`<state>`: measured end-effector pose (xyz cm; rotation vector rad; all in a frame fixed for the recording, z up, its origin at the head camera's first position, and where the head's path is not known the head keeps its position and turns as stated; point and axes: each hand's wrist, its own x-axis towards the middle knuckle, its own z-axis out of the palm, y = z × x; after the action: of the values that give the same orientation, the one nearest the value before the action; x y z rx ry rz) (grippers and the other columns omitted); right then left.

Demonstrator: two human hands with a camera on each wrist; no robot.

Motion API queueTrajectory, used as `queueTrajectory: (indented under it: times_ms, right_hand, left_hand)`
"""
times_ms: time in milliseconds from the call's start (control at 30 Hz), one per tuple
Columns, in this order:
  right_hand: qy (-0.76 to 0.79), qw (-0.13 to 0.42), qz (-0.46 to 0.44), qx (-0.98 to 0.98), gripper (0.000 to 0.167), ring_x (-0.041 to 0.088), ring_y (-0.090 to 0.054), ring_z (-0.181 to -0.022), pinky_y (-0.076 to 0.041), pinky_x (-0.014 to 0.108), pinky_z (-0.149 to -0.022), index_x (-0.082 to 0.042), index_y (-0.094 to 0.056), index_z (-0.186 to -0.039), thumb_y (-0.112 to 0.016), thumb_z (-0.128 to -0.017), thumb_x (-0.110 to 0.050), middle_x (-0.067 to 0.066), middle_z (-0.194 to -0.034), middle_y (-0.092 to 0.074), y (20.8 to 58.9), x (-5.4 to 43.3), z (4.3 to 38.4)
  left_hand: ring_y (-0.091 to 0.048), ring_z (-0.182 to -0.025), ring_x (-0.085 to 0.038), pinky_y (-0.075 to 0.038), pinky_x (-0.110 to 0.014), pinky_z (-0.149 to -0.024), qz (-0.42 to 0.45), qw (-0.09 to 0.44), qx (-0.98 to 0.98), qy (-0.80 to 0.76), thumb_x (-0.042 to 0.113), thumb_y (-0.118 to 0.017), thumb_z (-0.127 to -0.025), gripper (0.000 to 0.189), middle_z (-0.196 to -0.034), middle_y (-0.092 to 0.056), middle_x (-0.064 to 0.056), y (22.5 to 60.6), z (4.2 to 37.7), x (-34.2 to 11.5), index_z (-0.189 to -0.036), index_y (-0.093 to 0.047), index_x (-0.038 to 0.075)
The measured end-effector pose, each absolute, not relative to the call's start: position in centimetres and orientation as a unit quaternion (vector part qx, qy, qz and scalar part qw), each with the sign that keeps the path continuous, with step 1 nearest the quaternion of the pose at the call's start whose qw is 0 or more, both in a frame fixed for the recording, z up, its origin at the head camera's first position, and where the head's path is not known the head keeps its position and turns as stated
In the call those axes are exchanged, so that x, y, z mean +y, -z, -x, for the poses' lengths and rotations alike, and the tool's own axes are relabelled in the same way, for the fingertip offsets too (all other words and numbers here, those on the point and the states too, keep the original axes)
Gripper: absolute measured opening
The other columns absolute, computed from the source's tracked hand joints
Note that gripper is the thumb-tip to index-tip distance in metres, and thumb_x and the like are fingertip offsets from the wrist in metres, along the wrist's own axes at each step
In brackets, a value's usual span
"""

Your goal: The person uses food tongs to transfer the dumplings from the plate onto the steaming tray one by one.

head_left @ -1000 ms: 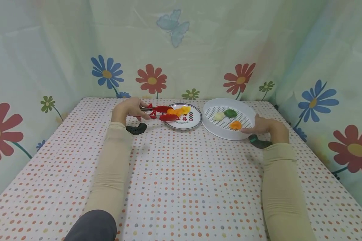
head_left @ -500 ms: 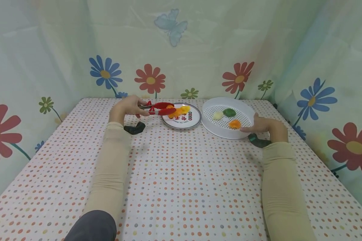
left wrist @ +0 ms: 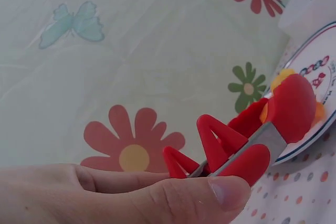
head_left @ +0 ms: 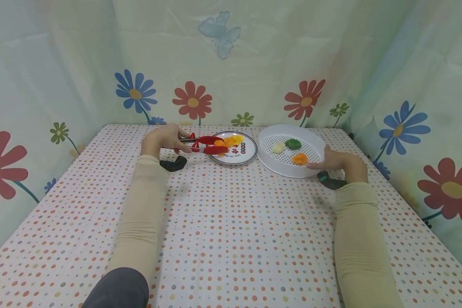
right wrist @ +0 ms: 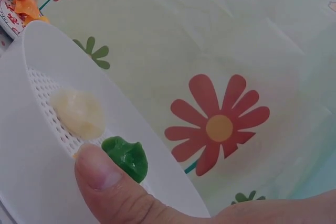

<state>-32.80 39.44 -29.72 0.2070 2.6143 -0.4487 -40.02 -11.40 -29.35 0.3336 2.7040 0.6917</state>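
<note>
My left hand [head_left: 164, 137] grips a pair of red-tipped metal tongs [left wrist: 294, 108], thumb along one arm. The tong tips stand apart over the left side of a white printed plate [head_left: 235, 159], around or close to an orange dumpling-like piece [head_left: 218, 142]; whether they touch it is hidden. A yellow dumpling-like piece [head_left: 236, 139] lies beside it. My right hand [head_left: 333, 159] holds the wall of a round white perforated steamer basket [head_left: 269, 164], thumb over the rim. Inside are a cream dumpling-like piece [right wrist: 79, 114], a green one [right wrist: 126, 158] and an orange one [head_left: 300, 159].
The table has a dotted cloth [head_left: 231, 231]. Plate and basket stand side by side near its back edge. A flowered curtain [head_left: 254, 51] hangs behind and on both sides.
The tongs rose a little with their tips closer together, then came back down and spread over the plate. The right hand and the basket stay in place.
</note>
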Motion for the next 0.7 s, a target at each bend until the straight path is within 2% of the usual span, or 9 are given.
queueTrajectory:
  times_ms: [167,367,567,700]
  right_hand:
    - [0.167,0.237,-0.075,0.954,0.147,0.059,0.002,-0.135,-0.007,0.073,-0.104,0.008,0.03,-0.139,-0.062,-0.064,-0.079,0.04,-0.147,0.012,29.9,39.6,32.9]
    - [0.179,0.238,-0.065,0.952,0.139,0.059,0.005,-0.135,-0.007,0.073,-0.104,0.009,0.031,-0.138,-0.062,-0.073,-0.071,0.041,-0.146,0.013,29.8,39.6,33.0]
    - [0.172,0.234,-0.074,0.954,0.144,0.058,0.001,-0.134,-0.008,0.073,-0.103,0.008,0.031,-0.138,-0.064,-0.068,-0.074,0.04,-0.147,0.011,29.9,39.5,33.0]
    - [0.174,0.235,-0.072,0.954,0.144,0.059,0.002,-0.135,-0.007,0.073,-0.103,0.008,0.031,-0.138,-0.065,-0.068,-0.074,0.04,-0.147,0.012,30.0,39.5,33.0]
  left_hand:
    - [-0.065,-0.093,-0.028,-0.043,-0.045,-0.085,-0.123,0.179,0.951,-0.221,0.036,-0.079,-0.077,0.071,-0.107,-0.068,-0.01,29.0,39.9,-10.8,-0.14,-0.049,0.023]
    - [-0.062,-0.09,-0.027,-0.046,-0.044,-0.085,-0.147,0.181,0.951,-0.203,0.038,-0.081,-0.073,0.073,-0.112,-0.066,-0.007,28.0,39.5,-9.7,-0.138,-0.051,0.026]
    - [-0.064,-0.084,-0.024,-0.048,-0.041,-0.082,-0.189,0.154,0.948,-0.203,0.034,-0.082,-0.073,0.071,-0.129,-0.06,-0.007,27.5,39.1,-9.0,-0.137,-0.053,0.025]
    - [-0.066,-0.084,-0.027,-0.048,-0.04,-0.081,-0.195,0.151,0.947,-0.208,0.034,-0.081,-0.074,0.07,-0.121,-0.063,-0.007,27.3,39.0,-8.8,-0.137,-0.052,0.025]
